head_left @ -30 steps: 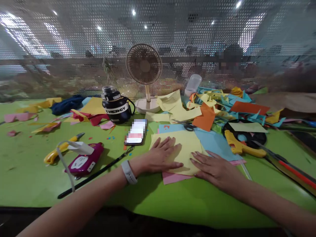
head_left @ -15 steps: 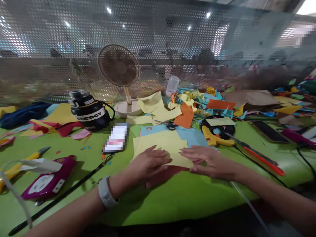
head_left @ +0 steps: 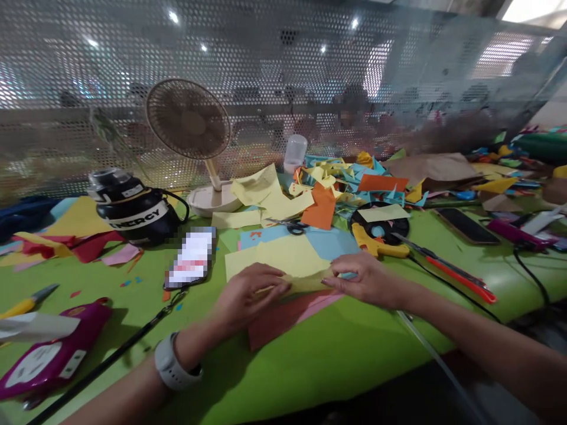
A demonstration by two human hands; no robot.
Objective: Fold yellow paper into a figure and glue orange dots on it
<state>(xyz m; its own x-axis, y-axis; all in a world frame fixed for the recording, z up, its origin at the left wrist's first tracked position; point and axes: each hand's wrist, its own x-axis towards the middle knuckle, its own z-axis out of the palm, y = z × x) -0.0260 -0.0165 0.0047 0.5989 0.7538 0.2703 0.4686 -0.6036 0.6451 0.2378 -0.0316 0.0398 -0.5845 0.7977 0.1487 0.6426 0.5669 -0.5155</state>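
A pale yellow sheet of paper (head_left: 283, 252) lies in front of me, its near edge raised and curled between my hands. At the left end of that edge, my left hand (head_left: 252, 295) has its fingers and thumb closed on the sheet. My right hand (head_left: 365, 278) pinches the other end between thumb and fingers. Underneath, a dark pink sheet (head_left: 277, 321) sticks out toward me, and a light blue sheet (head_left: 330, 242) shows behind. Black-handled scissors (head_left: 292, 226) lie just beyond the papers. A grey watch (head_left: 172, 361) is on my left wrist.
A yellow glue gun (head_left: 381, 245) and an orange cutter knife (head_left: 463, 278) lie to the right. Behind are a heap of paper scraps (head_left: 345, 183) and a fan (head_left: 190, 121). Leftward stand a black flask (head_left: 133, 209), a lit phone (head_left: 192, 257) and a purple device (head_left: 57, 348).
My hands have gone from lying flat on the yellow sheet to gripping its near edge, which has lifted and curled. More of the dark pink sheet shows below. The view has shifted right.
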